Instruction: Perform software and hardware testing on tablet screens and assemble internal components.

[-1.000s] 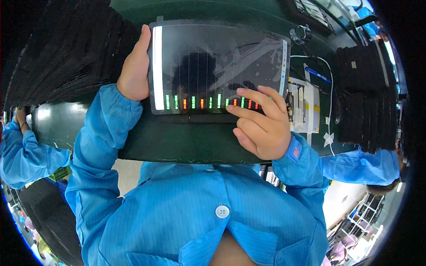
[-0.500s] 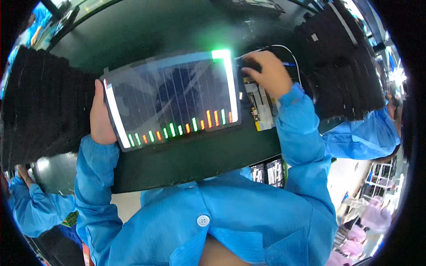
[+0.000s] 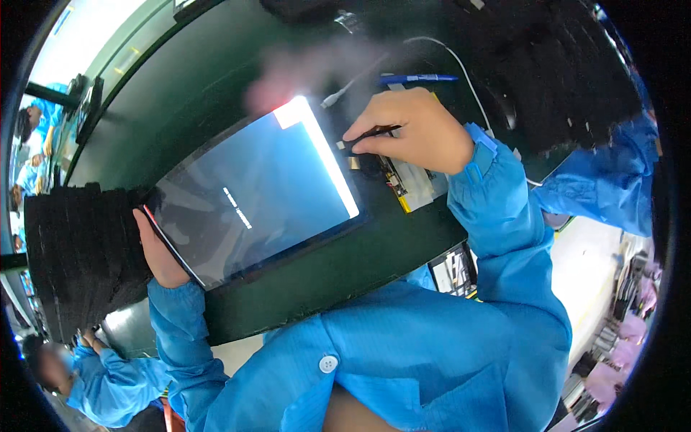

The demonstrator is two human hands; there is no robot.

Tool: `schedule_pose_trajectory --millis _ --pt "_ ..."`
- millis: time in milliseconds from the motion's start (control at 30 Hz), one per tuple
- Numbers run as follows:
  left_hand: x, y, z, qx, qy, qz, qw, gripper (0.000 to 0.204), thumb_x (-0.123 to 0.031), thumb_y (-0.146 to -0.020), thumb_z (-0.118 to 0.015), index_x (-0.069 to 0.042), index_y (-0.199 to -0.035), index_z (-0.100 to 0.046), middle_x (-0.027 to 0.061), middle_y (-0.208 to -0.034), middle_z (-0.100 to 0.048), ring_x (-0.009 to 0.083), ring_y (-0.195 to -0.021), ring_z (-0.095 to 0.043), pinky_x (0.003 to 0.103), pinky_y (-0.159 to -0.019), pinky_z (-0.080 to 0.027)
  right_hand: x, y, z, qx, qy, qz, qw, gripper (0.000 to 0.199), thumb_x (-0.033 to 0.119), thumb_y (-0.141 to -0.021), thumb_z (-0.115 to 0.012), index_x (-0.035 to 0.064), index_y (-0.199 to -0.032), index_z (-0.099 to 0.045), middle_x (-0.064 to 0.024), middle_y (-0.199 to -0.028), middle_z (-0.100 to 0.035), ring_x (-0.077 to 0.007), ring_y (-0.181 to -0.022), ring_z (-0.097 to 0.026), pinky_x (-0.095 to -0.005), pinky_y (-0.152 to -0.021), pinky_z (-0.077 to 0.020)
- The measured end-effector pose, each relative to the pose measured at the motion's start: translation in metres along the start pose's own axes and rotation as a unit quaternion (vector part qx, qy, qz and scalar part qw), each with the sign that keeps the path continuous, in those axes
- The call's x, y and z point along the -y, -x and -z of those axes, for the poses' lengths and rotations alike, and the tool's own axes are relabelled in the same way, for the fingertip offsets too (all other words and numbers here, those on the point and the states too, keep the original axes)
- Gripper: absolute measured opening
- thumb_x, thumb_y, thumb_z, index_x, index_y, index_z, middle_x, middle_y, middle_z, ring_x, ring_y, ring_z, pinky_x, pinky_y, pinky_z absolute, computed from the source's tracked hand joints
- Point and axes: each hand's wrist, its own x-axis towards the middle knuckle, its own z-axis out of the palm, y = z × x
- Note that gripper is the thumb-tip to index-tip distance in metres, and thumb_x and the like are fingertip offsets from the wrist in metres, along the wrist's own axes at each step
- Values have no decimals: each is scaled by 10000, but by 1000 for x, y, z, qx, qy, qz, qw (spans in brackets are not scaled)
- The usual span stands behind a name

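Blue-lit tablet panel (image 3: 252,198) sits tilted on the green bench (image 3: 180,93); left hand (image 3: 160,252) grips its near-left edge, right hand (image 3: 410,133) pinches a dark pen (image 3: 367,137) at its far-right edge.

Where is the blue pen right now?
In the head view the blue pen lies on the dark green table, upper centre-right, just beyond the right hand and beside the white cable.

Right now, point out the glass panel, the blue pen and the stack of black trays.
glass panel (image 3: 252,194), head view, middle of its face.
blue pen (image 3: 417,78), head view, mid-barrel.
stack of black trays (image 3: 79,252), head view, front side.
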Motion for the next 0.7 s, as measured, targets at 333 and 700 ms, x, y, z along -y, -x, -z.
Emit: schedule_pose_trajectory --millis 333,700 --pt "-2 2 1 112 -28 -38 993 518 -459 -925 -337 -49 -1204 -489 75 -1166 -537 233 -1012 -514 331 -918 -375 -4 3 2 29 -56 -27 998 162 87 -688 -709 38 -835 -662 -88 -750 -620 -186 -668 -603 -285 -603 -478" --pt "0 2 -1 95 -34 -37 994 534 -477 -926 -310 -52 -1191 -498 73 -1133 -551 226 -986 -526 324 -893 -396 -5 1 1 45 -89 -54 994 168 64 -688 -709 12 -839 -657 -107 -773 -627 -175 -705 -618 -281 -639 -494"
